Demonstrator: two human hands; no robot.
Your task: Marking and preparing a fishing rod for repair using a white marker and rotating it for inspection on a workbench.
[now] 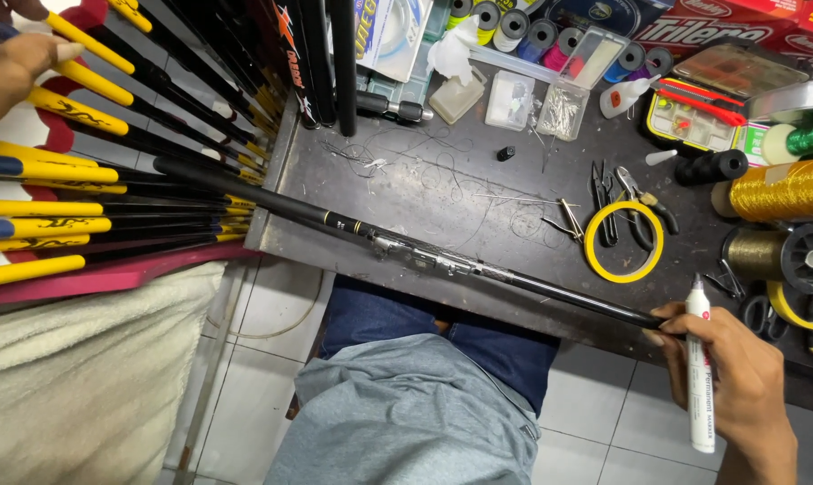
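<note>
The right hand (738, 377) is clamped on both a white marker (699, 359) and the butt of a black fishing rod (406, 247), which lies along the tabletop's (478, 180) front edge for support. The left hand (7, 58) grips a yellow-handled rod (83, 40) in the rack.

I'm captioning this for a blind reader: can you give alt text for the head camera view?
The right hand grips the end of a black fishing rod lying across a dark workbench, with a white marker in the same hand. The left hand touches yellow-handled rods racked at left.
</note>
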